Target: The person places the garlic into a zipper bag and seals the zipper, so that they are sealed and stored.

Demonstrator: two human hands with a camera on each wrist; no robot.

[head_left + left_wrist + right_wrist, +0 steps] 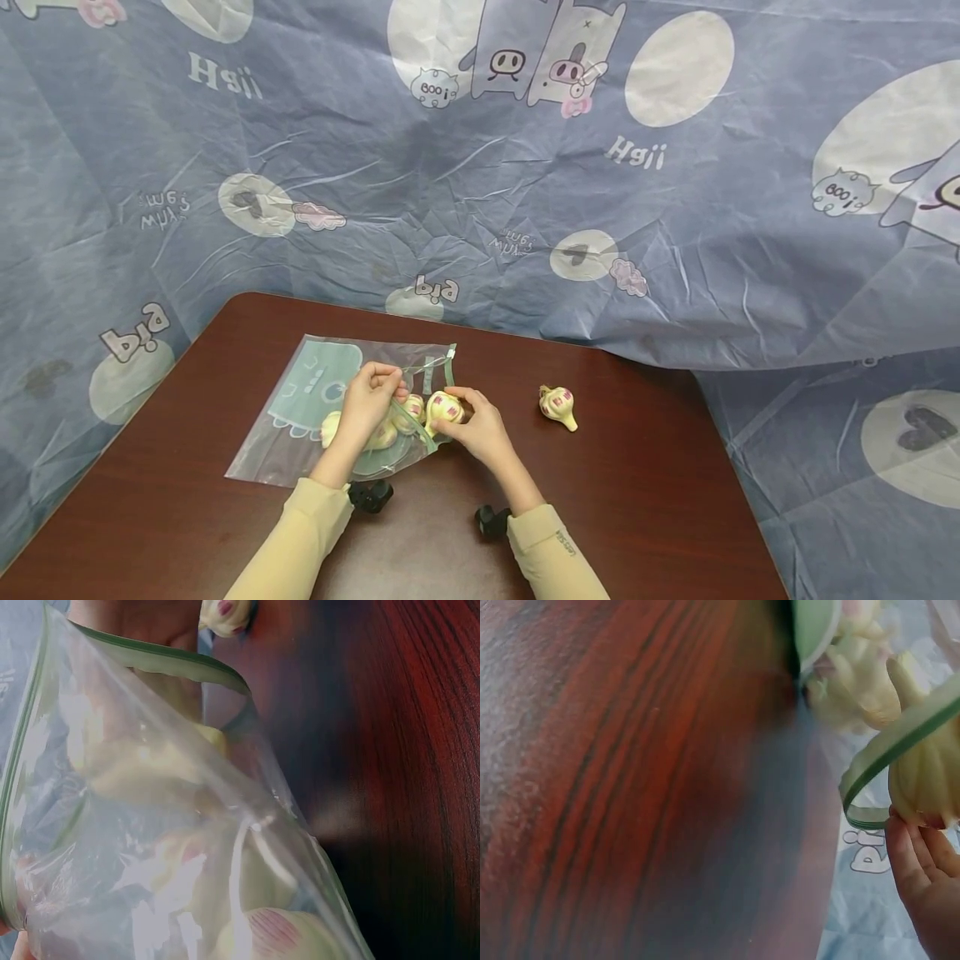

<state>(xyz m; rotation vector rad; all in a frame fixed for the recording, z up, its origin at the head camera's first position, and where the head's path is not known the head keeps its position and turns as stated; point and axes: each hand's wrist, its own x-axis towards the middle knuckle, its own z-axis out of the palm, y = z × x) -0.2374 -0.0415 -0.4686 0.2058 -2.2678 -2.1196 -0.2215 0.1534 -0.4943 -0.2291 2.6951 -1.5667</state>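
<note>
A clear zip bag with a pale green cartoon print lies on the table, its mouth toward the right. My left hand pinches the upper layer at the mouth, lifting the green zip strip. Between the fingers and thumb of my right hand is a garlic bulb, held at the opening. The right wrist view shows fingertips at the base of this bulb, with the strip crossing in front. Several garlic bulbs rest inside the bag, partly covered by my left hand and blurred by the plastic.
Another garlic bulb lies on the dark wood table, right of my right hand. A blue cartoon-print cloth hangs behind the table's back edge. Black wrist cameras sit at both cuffs.
</note>
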